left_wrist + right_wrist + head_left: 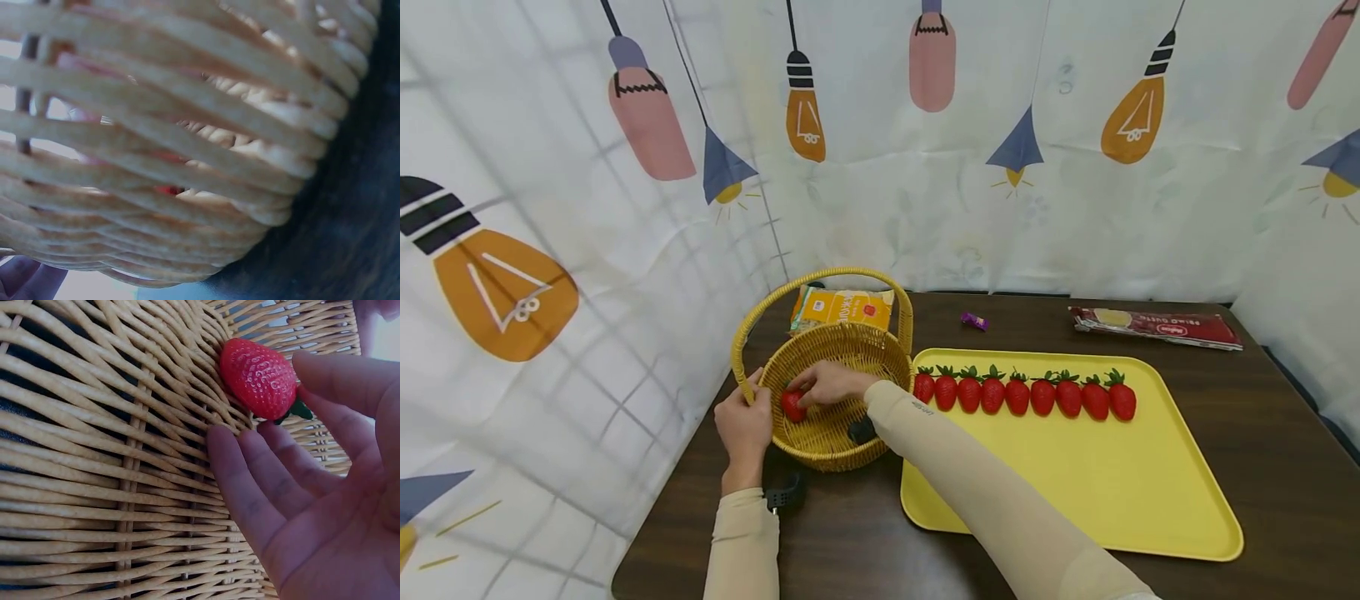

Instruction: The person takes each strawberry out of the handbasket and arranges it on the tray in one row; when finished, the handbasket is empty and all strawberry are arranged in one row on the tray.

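Note:
A yellow woven basket with a tall arched handle stands on the table at centre left. My left hand grips it at the left side, where the handle meets the rim. Inside the basket, my right hand pinches a red strawberry between thumb and index finger, near its green leaves. The other fingers of that hand stretch out along the wicker. In the left wrist view, the basket's wall fills most of the picture, and a bit of red shows through the gaps.
Right of the basket lies a yellow tray with several strawberries in a row along its far side. Behind the basket is an orange snack packet. A small purple candy and a long red packet lie farther back.

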The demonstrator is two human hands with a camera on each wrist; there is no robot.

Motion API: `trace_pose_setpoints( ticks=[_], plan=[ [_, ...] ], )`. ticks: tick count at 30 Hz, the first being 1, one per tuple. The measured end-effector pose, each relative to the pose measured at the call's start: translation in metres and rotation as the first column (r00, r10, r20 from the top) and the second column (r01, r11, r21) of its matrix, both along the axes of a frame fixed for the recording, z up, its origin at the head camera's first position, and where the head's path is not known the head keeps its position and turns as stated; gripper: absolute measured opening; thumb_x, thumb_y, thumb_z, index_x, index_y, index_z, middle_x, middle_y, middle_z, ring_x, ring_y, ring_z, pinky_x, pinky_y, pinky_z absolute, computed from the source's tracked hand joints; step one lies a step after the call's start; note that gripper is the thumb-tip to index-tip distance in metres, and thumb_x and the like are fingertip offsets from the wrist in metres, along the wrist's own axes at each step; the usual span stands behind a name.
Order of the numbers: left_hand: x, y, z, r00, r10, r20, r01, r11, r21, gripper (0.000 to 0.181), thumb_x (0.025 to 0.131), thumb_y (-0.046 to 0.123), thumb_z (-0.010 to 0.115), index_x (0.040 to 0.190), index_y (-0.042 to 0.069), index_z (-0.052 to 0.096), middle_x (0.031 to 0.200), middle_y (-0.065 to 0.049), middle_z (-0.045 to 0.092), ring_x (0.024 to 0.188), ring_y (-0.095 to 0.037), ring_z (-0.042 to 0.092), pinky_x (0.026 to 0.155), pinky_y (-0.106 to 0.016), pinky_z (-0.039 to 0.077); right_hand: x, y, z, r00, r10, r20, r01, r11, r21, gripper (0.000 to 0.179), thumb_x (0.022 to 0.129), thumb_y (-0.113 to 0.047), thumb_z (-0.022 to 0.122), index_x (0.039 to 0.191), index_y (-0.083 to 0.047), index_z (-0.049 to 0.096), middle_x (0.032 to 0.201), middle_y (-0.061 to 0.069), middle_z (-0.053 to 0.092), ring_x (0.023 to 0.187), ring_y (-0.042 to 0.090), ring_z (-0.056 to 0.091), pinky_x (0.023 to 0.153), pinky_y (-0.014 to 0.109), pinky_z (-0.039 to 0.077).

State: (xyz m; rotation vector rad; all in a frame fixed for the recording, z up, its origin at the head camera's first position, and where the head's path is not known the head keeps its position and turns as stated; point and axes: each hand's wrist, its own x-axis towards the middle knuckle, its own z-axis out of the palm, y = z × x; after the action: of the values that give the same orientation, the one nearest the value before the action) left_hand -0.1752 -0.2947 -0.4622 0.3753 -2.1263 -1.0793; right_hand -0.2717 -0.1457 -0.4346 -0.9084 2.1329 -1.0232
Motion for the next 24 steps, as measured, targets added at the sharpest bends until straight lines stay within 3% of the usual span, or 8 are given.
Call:
trace_pose_setpoints(
  ticks=[9,15,22,24],
  plan=[
    [-0.0001,-0.0009,-0.0001,1.0,-0.007,0.004,0.007,1.0,0.006,0.028,0.089,0.006,0.054,0.065,-0.001,0.067,0.114,-0.004,0.072,0.041,-0.001,0.017,0.041,-0.024,0.019,0.0004,-0.0034,-0.0034,0.992,0.114,-0.062,-0.113,0.993,0.02,0.039,0.089,-0.017,0.07,0.129,-0.017,0.065,0.117,0.0,0.068,0.095,0.007,0.061,0.074,0.023,0.051],
    [-0.0007,-0.0012,0.0006,1.0,-0.001,0.004,0.001,1.0,-0.006,0.029,0.09,0.007,0.055,0.065,0.0,0.069,0.113,-0.003,0.072,0.045,-0.004,0.026,0.043,-0.024,0.019,0.0012,-0.0037,-0.0035,0.975,0.216,0.052,-0.215,0.976,-0.028,0.039,0.085,-0.01,0.072,0.123,-0.013,0.068,0.11,-0.003,0.069,0.096,0.009,0.062,0.079,0.024,0.052],
    [-0.0008,0.0001,0.0009,1.0,0.012,0.003,-0.012,1.0,-0.017,0.029,0.089,0.007,0.055,0.064,0.0,0.068,0.112,-0.002,0.072,0.066,-0.012,0.056,0.044,-0.022,0.025,0.0023,-0.0047,-0.0051,0.951,0.293,0.099,-0.289,0.956,-0.05,0.04,0.083,-0.006,0.073,0.122,-0.01,0.068,0.106,-0.004,0.067,0.094,0.01,0.061,0.08,0.023,0.052],
    [-0.001,0.0001,0.001,1.0,0.007,0.001,-0.007,1.0,-0.012,0.029,0.089,0.007,0.055,0.065,0.0,0.069,0.112,-0.003,0.073,0.056,-0.008,0.05,0.042,-0.022,0.024,0.0032,-0.0047,-0.0049,0.951,0.285,0.117,-0.28,0.958,-0.062,0.04,0.083,-0.005,0.073,0.122,-0.009,0.067,0.106,-0.003,0.067,0.093,0.01,0.062,0.079,0.024,0.052]
  ],
)
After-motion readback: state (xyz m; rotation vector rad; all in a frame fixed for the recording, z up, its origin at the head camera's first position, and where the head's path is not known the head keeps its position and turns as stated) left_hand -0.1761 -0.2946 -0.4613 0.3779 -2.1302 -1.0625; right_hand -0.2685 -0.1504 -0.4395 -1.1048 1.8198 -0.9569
